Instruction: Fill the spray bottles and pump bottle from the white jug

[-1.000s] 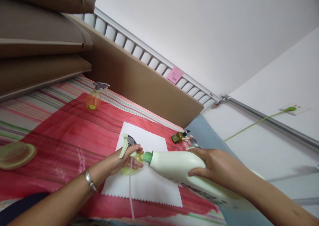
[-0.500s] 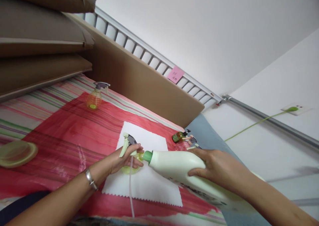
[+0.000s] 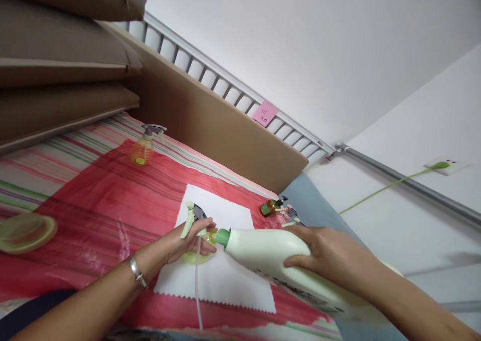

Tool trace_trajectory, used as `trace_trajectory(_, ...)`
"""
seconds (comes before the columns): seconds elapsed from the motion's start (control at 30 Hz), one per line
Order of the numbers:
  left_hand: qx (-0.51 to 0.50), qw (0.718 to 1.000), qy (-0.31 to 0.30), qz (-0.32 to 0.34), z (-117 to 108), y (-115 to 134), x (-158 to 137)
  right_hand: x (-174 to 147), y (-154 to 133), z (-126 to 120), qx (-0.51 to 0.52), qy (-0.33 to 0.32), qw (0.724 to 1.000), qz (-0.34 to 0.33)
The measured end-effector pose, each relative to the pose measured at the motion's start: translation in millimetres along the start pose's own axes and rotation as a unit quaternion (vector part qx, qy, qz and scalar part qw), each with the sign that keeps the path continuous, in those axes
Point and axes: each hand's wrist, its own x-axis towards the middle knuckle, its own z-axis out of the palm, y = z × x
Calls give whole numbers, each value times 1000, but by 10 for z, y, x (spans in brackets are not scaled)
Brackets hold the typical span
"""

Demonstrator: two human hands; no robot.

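Note:
My right hand (image 3: 319,248) grips a large pale green bottle (image 3: 265,253) held tipped on its side, its green neck pointing left. That neck meets the mouth of a small clear yellow spray bottle (image 3: 197,258), partly hidden behind my left hand (image 3: 193,238). A pale green and grey trigger spray head (image 3: 194,214) is held between my left thumb and fingers, its thin dip tube hanging down. The left fingers also curl about the small bottle's neck. Beneath both hands lies a white sheet with zigzag edges (image 3: 236,293). Whether liquid is flowing cannot be made out.
Another yellow spray bottle (image 3: 142,150) stands at the back left. A pale green lid or dish (image 3: 26,233) lies at the left edge. Behind my right hand are a green pump bottle (image 3: 268,208) and a pink spray bottle (image 3: 276,220). A brown board (image 3: 210,115) rises at the back.
Almost nothing differs. Both hands, the large bottle and the spray bottle keep their places, with only a very slight shift of the view.

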Motion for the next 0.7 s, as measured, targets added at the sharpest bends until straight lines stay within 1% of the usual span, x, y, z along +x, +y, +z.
trace_trajectory(0.13, -1, 1000, 1, -2, 11, 0, -10, -17, 17, 20, 6, 12, 1000, -3)
trace_trajectory(0.27, 1, 1000, -4, 1, 8, 3, -20, -36, 24, 60, 39, 11, 999, 8)
trace_trajectory(0.4, 0, 1000, -4, 0, -20, 28, -14, -74, 33, 175, 93, -6, 994, 54)
trace_trajectory(0.47, 3, 1000, -4, 2, -40, 39, -5, -120, 71, 271, 151, -19, 985, 86)
trace_trajectory(0.5, 5, 1000, -4, 4, -49, 43, -1, -151, 103, 327, 191, -24, 976, 101)
trace_trajectory(0.57, 5, 1000, -3, 7, -63, 47, 5, -221, 190, 457, 273, -21, 950, 151)
trace_trajectory(0.63, 6, 1000, -2, 7, -70, 50, 6, -280, 284, 604, 338, 17, 915, 219)
trace_trajectory(0.7, 7, 1000, 1, 8, -73, 54, 3, -297, 346, 758, 405, 74, 867, 279)
